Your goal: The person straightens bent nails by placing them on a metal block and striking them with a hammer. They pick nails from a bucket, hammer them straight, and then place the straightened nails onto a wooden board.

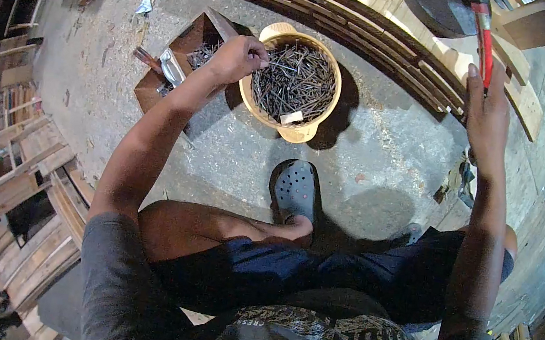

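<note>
My left hand is closed in a pinch at the left rim of a yellow two-handled tub. A thin, shiny nail sticks out from its fingertips over the tub. Below it lies a heap of nails, with a small pale wood block on top near the front rim. My right hand is wrapped round the red handle of a hammer. The hammer's head, at the top edge, is dark and hard to make out.
A wooden box with nails and a metal tool stands left of the tub. Stacked wooden slats curve across the top. My clog rests on the concrete floor below the tub. Wooden frames stand at far left.
</note>
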A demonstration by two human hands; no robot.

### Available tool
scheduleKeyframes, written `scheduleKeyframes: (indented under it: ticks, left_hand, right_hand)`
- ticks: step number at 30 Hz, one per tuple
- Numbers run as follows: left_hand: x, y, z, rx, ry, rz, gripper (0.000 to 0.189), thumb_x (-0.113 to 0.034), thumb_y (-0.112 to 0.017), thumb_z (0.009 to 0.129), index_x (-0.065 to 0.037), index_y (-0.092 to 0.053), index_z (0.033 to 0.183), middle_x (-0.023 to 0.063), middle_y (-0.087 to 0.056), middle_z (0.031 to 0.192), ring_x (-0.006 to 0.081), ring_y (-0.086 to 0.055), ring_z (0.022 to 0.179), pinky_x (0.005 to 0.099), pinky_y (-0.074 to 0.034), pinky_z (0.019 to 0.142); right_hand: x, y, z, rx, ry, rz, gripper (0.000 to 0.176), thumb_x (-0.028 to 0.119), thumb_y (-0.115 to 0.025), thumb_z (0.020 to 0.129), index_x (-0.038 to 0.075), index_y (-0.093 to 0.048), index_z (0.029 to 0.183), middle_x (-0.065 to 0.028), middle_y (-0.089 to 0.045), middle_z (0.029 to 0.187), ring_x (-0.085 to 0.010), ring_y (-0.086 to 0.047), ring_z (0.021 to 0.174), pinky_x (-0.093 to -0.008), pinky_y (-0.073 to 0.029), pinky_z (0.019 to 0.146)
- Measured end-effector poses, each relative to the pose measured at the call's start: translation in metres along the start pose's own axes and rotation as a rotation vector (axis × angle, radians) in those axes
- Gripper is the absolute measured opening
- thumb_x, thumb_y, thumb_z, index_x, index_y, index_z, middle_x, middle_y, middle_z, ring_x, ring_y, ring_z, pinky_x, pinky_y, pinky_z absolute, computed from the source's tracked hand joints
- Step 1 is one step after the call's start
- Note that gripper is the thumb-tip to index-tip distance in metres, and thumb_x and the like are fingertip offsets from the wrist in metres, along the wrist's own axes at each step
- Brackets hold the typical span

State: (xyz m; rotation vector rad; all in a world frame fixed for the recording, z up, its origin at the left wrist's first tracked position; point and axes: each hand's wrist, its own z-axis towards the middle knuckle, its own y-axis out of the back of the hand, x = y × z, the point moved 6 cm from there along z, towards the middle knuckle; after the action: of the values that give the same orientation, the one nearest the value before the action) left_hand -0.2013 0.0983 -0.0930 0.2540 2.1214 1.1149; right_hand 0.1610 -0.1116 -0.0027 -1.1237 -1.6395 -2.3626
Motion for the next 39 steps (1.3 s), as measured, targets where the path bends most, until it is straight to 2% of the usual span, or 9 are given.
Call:
scheduleKeyframes:
  ticks: [7, 11, 16, 23, 25, 27, 30, 34, 39]
  left_hand:
    - [0.007, 0.001, 0.0, 0.022, 0.059, -0.084, 0.015, -0.012, -0.073, 0.08, 0.001, -0.068, 0.086, 0.0029, -0.065, 0.078, 0.0092, -0.058, 0.073, 0.0271, -0.048, 0.069]
    - [0.009, 0.002, -0.001, -0.021, 0.097, -0.277, 0.015, -0.012, -0.075, 0.077, -0.001, -0.07, 0.085, 0.0023, -0.065, 0.073, 0.0102, -0.057, 0.067, 0.0274, -0.048, 0.064]
    - [-0.011, 0.016, -0.002, -0.062, 0.058, -0.352, 0.016, -0.011, -0.076, 0.078, -0.001, -0.071, 0.089, 0.0032, -0.068, 0.08, 0.0093, -0.06, 0.074, 0.0264, -0.049, 0.07]
    - [-0.049, 0.04, -0.001, -0.183, -0.025, -0.494, 0.017, -0.012, -0.073, 0.082, 0.001, -0.071, 0.094, 0.0051, -0.069, 0.085, 0.0089, -0.061, 0.077, 0.0262, -0.05, 0.073]
    - [-0.06, 0.041, 0.0, -0.221, 0.045, -0.671, 0.02, -0.014, -0.071, 0.085, -0.001, -0.07, 0.099, 0.0034, -0.069, 0.09, 0.0106, -0.06, 0.08, 0.0267, -0.048, 0.077]
    - [-0.074, 0.044, 0.008, -0.272, -0.005, -0.748, 0.018, -0.012, -0.07, 0.085, 0.0, -0.069, 0.099, 0.0038, -0.067, 0.086, 0.0096, -0.059, 0.076, 0.0245, -0.048, 0.072]
    - [-0.111, 0.052, 0.022, -0.266, -0.101, -1.121, 0.017, -0.01, -0.07, 0.086, -0.001, -0.066, 0.1, 0.0017, -0.062, 0.077, 0.0065, -0.054, 0.067, 0.02, -0.045, 0.061]
    - [-0.174, 0.053, 0.049, -0.307, -0.152, -1.113, 0.02, -0.013, -0.073, 0.083, 0.001, -0.064, 0.094, 0.0032, -0.063, 0.082, 0.0092, -0.055, 0.069, 0.0216, -0.045, 0.064]
    - [-0.199, 0.024, 0.092, -0.307, -0.143, -1.158, 0.014, -0.01, -0.074, 0.081, 0.0, -0.066, 0.086, 0.0042, -0.065, 0.076, 0.0104, -0.057, 0.063, 0.0239, -0.047, 0.06]
  right_hand:
    - [0.005, 0.002, -0.001, -0.024, 0.015, -0.001, 0.032, 0.034, -0.048, 0.099, 0.013, -0.045, 0.123, -0.0256, -0.062, 0.087, -0.0454, -0.061, 0.081, -0.0497, -0.046, 0.066]
    - [0.004, 0.002, -0.001, -0.007, 0.011, -0.005, 0.032, 0.033, -0.048, 0.099, 0.012, -0.045, 0.123, -0.0251, -0.062, 0.088, -0.0453, -0.061, 0.081, -0.0493, -0.046, 0.067]
    - [0.004, 0.002, 0.0, -0.011, 0.039, 0.021, 0.031, 0.033, -0.048, 0.099, 0.012, -0.045, 0.122, -0.0249, -0.062, 0.085, -0.0454, -0.061, 0.079, -0.0492, -0.045, 0.065]
    - [0.006, 0.002, 0.0, -0.001, 0.019, 0.03, 0.03, 0.032, -0.047, 0.099, 0.012, -0.045, 0.121, -0.0262, -0.061, 0.079, -0.0464, -0.06, 0.075, -0.0509, -0.044, 0.062]
    - [0.005, 0.002, 0.0, 0.014, 0.024, 0.031, 0.03, 0.031, -0.047, 0.099, 0.011, -0.045, 0.121, -0.0263, -0.061, 0.079, -0.0466, -0.06, 0.075, -0.0513, -0.044, 0.063]
    - [0.006, 0.002, 0.0, 0.018, 0.012, 0.023, 0.03, 0.03, -0.047, 0.099, 0.011, -0.044, 0.122, -0.0268, -0.061, 0.08, -0.0469, -0.06, 0.077, -0.0515, -0.044, 0.063]
    - [0.004, 0.002, -0.001, 0.01, 0.006, 0.022, 0.031, 0.03, -0.048, 0.098, 0.012, -0.044, 0.123, -0.0267, -0.062, 0.083, -0.0474, -0.06, 0.078, -0.0511, -0.045, 0.064]
    - [0.009, 0.011, -0.005, -0.1, 0.09, 0.144, 0.029, 0.027, -0.054, 0.096, 0.009, -0.053, 0.118, -0.0267, -0.062, 0.084, -0.0462, -0.06, 0.079, -0.0483, -0.046, 0.066]
    - [0.021, 0.028, -0.014, -0.159, 0.016, 0.219, 0.029, 0.023, -0.056, 0.095, 0.006, -0.054, 0.118, -0.0241, -0.061, 0.084, -0.0425, -0.061, 0.078, -0.0429, -0.047, 0.067]
